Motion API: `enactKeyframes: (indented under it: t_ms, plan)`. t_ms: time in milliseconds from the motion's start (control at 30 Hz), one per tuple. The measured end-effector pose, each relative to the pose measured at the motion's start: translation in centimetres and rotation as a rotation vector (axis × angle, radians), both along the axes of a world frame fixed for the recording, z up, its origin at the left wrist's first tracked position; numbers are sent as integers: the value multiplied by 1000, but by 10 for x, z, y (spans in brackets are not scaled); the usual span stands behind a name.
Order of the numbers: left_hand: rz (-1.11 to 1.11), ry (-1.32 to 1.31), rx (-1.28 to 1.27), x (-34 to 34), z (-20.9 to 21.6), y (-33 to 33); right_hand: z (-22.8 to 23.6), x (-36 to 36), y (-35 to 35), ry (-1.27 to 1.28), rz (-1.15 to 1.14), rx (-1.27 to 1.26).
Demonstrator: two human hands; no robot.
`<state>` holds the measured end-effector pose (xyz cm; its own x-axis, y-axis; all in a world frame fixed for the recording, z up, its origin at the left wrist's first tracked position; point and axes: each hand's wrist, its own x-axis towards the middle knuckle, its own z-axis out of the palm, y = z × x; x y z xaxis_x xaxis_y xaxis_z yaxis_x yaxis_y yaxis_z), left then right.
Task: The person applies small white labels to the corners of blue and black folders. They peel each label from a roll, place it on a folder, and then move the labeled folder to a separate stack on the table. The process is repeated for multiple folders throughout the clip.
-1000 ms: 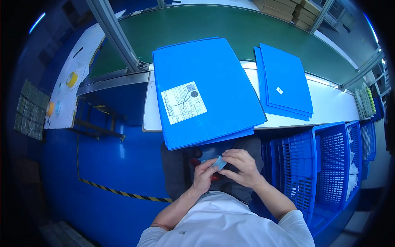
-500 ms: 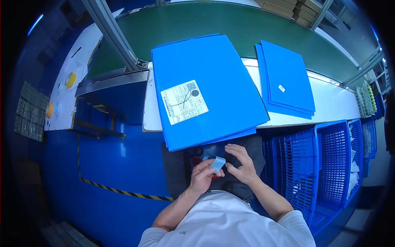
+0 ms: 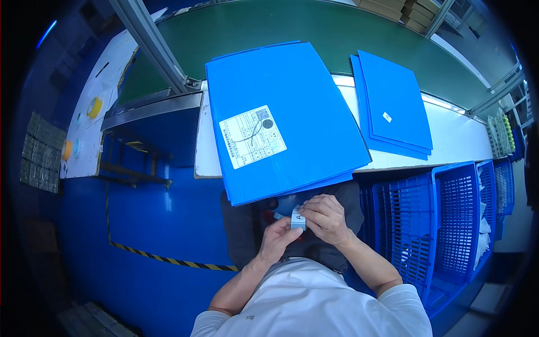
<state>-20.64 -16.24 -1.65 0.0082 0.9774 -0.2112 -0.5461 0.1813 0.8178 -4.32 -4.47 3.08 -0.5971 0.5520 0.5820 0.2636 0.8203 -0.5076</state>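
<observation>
A small strip of labels (image 3: 298, 222), light blue with a white face carrying a dark printed mark, is held between my two hands above my lap. My left hand (image 3: 275, 240) pinches its lower part with the thumb on top. Closed at the upper right edge of the strip are the fingertips of my right hand (image 3: 327, 218). Just beyond my hands, a stack of large blue plastic sheets (image 3: 297, 95) overhangs the bench edge, with a big printed white label (image 3: 252, 136) on top. Something red under the strip is mostly hidden.
On the white bench (image 3: 457, 135) a smaller stack of blue sheets (image 3: 396, 101) bears a tiny white sticker (image 3: 387, 117). Behind runs a green conveyor belt (image 3: 252, 22). Blue plastic baskets (image 3: 456, 224) stand at my right. A yellow tape roll (image 3: 95, 108) lies on the left table.
My right hand has moved left from open fingers beside the strip to a pinch on it. The strip has turned, so its white printed face now shows.
</observation>
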Motion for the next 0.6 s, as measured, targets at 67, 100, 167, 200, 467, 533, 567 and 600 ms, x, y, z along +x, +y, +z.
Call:
enactKeyframes:
  t_ms: [67,100,167,200,467,533,567,600]
  plan:
    - [8,64,-33,2,6,3,-6,1,-1,7,25,-43]
    - [13,96,-49,3,9,3,-8,1,-2,11,38,-63]
    - [21,96,-80,3,10,4,-8,4,-3,71,30,-208]
    - [25,96,-97,3,9,3,-7,5,-3,101,27,-282]
    - [19,213,-76,-5,11,5,0,10,-4,80,166,-401]
    - [14,238,-63,-6,14,7,-3,9,-6,86,146,-412]
    - [9,270,-54,-7,18,8,-4,9,-7,81,139,-416]
    - [3,302,-43,-8,20,9,-5,8,-7,75,130,-419]
